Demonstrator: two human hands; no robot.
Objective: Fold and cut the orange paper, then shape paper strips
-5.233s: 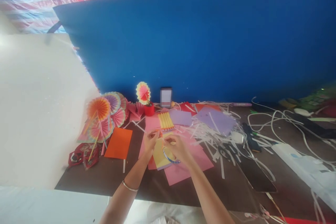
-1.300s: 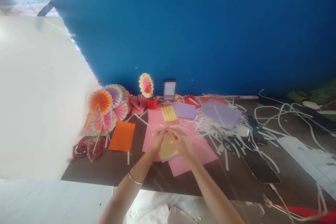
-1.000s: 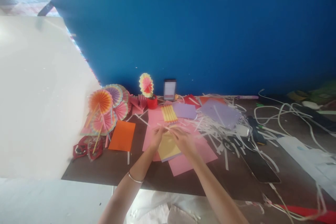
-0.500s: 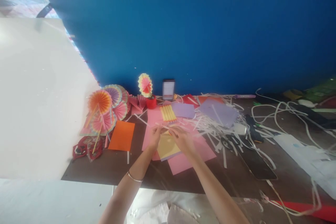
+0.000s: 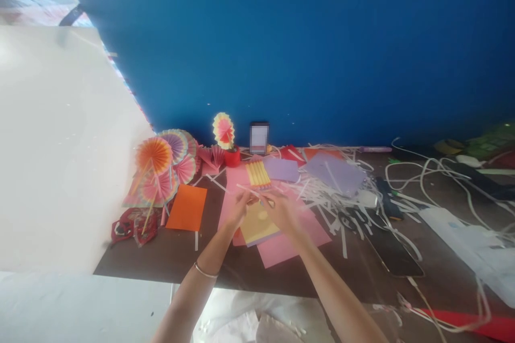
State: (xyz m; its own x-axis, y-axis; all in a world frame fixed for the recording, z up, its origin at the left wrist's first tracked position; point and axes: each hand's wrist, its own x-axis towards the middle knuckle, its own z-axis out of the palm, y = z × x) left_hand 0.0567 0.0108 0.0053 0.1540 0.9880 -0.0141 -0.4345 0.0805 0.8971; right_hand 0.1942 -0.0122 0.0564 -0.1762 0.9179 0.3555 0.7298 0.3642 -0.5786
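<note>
Between my hands a thin white strip [image 5: 246, 188], which looks like tape or its backing, stretches across above the papers. My left hand [image 5: 240, 209] pinches it near its left part, fingertips close together. My right hand [image 5: 279, 210] has its fingers bent around the other end. Just below the hands lies a yellow sheet [image 5: 257, 228] with a purple edge under it, on pink paper [image 5: 277, 252]. A pleated yellow paper piece [image 5: 258, 173] rests right behind the fingers.
Paper fans [image 5: 155, 155] and an orange sheet [image 5: 187, 207] are at left. A red pot [image 5: 232, 157] holding a paper flower and a phone [image 5: 259, 138] stand at the back. Rightward lie purple sheets [image 5: 336, 171], white strips [image 5: 322, 193], scissors [image 5: 346, 220], another phone [image 5: 398, 254] and cables [image 5: 426, 171].
The white strip has shifted and now slants, its left end sticking out farther past my left hand. My right hand has moved slightly to the right.
</note>
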